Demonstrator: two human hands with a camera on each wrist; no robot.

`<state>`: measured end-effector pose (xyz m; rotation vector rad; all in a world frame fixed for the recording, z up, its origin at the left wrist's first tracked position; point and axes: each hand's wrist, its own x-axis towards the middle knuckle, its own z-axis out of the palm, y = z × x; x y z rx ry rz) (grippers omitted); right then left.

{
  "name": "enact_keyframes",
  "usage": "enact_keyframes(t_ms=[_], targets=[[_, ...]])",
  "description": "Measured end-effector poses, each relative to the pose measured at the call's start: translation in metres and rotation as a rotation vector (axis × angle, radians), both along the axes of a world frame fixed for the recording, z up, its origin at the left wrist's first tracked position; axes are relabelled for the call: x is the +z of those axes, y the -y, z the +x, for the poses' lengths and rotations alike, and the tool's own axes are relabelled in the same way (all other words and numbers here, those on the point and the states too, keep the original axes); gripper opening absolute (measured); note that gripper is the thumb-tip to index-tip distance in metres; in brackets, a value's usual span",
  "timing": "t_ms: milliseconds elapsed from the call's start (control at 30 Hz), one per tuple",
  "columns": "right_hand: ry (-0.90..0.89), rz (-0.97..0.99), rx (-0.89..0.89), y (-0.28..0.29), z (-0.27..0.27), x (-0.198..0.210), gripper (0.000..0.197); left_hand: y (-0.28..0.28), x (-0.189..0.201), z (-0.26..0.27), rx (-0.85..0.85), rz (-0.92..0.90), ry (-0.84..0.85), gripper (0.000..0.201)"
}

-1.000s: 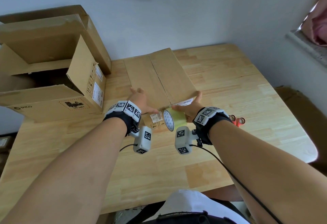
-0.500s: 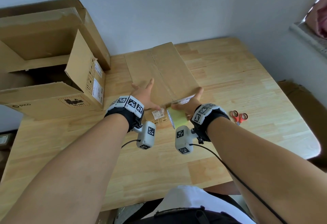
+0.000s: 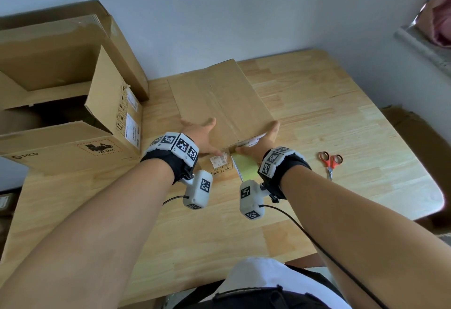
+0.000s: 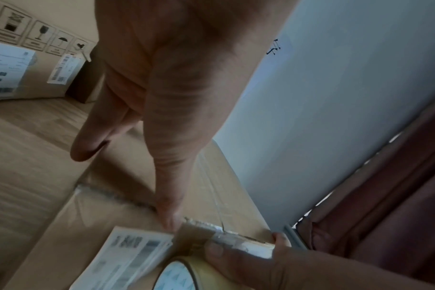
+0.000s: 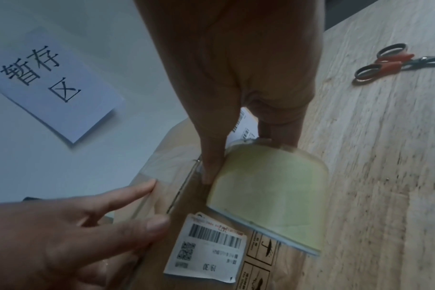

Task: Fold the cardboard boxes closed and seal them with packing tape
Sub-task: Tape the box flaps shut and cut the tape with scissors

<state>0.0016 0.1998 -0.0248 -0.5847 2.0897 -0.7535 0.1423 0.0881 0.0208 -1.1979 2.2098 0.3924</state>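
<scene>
While flaps lie shut, box [image 3: 219, 103] shows plain brown cardboard; barcode label [image 5: 206, 253] sits near edge.

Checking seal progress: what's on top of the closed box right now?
The left hand lies flat on the box top. The right hand holds the tape roll at the near edge. The clear tape along the seam barely shows; the contents are hidden.
</scene>
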Motion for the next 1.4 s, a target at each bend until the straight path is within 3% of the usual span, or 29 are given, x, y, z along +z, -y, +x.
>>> enact_keyframes(t_ms=[133,233,300,400,667,800,933,1000,1067,1400], targets=[[-0.04,0.011,-0.048,0.008,0.0,0.004,0.117,0.016,0.013,0.002,-0.138,-0.014,0.068,0.067],[-0.031,-0.001,-0.07,0.012,-0.001,0.004,0.119,0.028,0.02,-0.007,-0.181,-0.067,-0.09,0.054],[-0.039,0.024,-0.067,0.014,0.002,0.001,0.122,0.032,0.013,-0.019,-0.278,-0.018,-0.17,0.054],[-0.042,-0.001,-0.091,0.018,0.006,-0.004,0.127,0.037,-0.004,-0.029,-0.356,0.009,-0.138,0.055],[-0.025,0.044,0.001,0.01,0.0,-0.011,0.119,0.084,-0.01,-0.034,-0.209,-0.042,-0.135,0.056],[-0.018,-0.069,-0.12,0.013,0.004,-0.011,0.121,0.071,-0.016,-0.034,-0.21,-0.043,-0.165,0.059],[-0.019,-0.06,-0.114,0.015,0.005,-0.009,0.129,0.05,-0.024,-0.022,-0.304,-0.032,-0.174,0.063],[-0.027,0.004,-0.045,0.013,0.005,-0.006,0.129,0.039,-0.027,-0.014,-0.353,-0.023,-0.179,0.063],[-0.055,0.052,0.048,0.009,0.005,-0.003,0.117,0.029,-0.028,-0.007,-0.401,-0.018,-0.179,0.062],[-0.079,0.056,0.095,0.004,0.004,0.004,0.111,-0.008,-0.025,0.007,-0.548,-0.014,-0.186,0.062]])
